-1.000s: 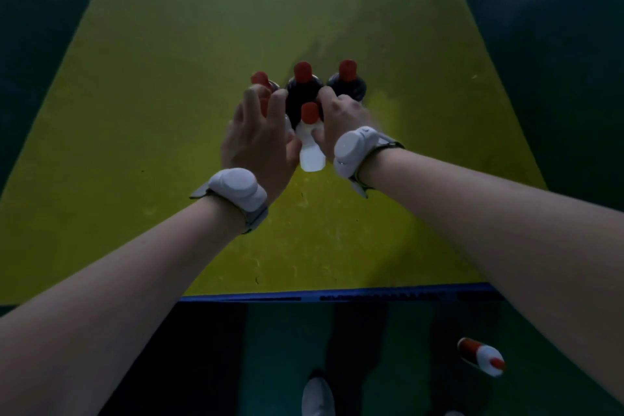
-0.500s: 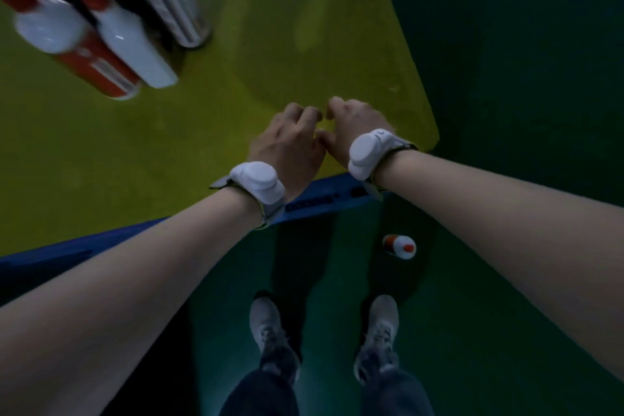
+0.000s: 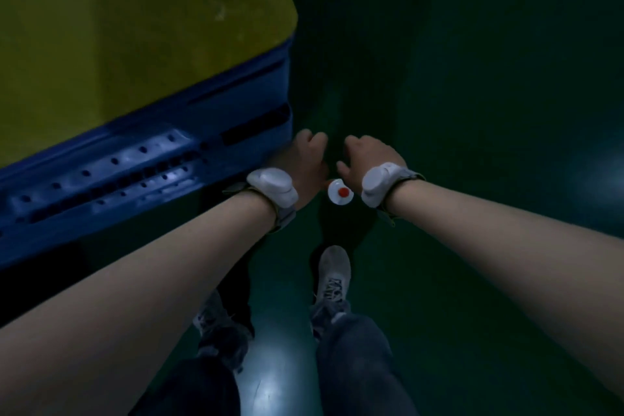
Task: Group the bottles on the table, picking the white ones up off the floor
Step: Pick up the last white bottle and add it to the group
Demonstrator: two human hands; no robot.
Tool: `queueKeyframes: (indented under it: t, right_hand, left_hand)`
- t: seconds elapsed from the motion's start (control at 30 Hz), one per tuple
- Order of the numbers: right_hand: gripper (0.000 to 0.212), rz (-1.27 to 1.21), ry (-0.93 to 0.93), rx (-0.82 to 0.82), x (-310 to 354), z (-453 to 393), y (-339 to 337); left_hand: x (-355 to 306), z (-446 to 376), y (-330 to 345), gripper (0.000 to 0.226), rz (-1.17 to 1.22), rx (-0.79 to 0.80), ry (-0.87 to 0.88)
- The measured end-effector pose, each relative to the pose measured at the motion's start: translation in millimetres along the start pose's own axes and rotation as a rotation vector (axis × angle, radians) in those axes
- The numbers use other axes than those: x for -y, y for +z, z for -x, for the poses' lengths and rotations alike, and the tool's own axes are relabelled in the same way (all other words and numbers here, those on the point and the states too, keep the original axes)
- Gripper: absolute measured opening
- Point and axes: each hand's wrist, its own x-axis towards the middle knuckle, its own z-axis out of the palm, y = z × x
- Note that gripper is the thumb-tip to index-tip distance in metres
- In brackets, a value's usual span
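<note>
A white bottle with a red cap [image 3: 340, 196] lies on the dark green floor, seen end-on, just below the gap between my two wrists. My left hand [image 3: 304, 159] hangs off the table's near right corner with loosely curled fingers and holds nothing. Beside it, my right hand [image 3: 366, 155] is lowered over the floor with fingers apart and is empty too. The yellow table top [image 3: 141, 27] fills the upper left. The grouped bottles on it are out of view.
The table's blue frame [image 3: 145, 162] runs along its near edge, close to my left wrist. My two shoes [image 3: 332, 273] and dark trousers stand on the green floor below the bottle. Dark floor spreads to the right.
My view has swung down and right, off the table top. Both hands have left the bottle group and come down past the table's corner, above the white bottle on the floor.
</note>
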Motion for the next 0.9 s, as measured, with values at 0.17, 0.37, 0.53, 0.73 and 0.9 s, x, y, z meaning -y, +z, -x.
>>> queueKeyframes:
  t: [0.17,0.37,0.53,0.73,0.9]
  right_hand:
    - [0.044,0.030,0.060,0.242,-30.1,-58.6,97.2]
    - [0.085,0.009,0.124,0.452,-32.4,-99.4,162.4]
    - [0.074,0.034,0.090,0.350,-35.5,-107.1,177.9]
    - [0.035,-0.020,0.058,0.392,-37.0,-110.4,172.3]
    - [0.059,0.010,0.064,0.295,-21.9,-61.5,146.8]
  left_hand:
    - [45.4,-22.2,101.3,0.011,-0.055,0.214,-0.080]
    - [114.3,-22.4,162.5,0.043,-0.021,0.399,-0.160]
    - [134.1,-16.4,162.2,0.047,-0.071,0.408,-0.170]
    - [137.5,-12.1,149.9,0.022,-0.125,0.274,-0.090]
    - [127.3,16.8,111.6,0.022,-0.118,0.258,-0.088]
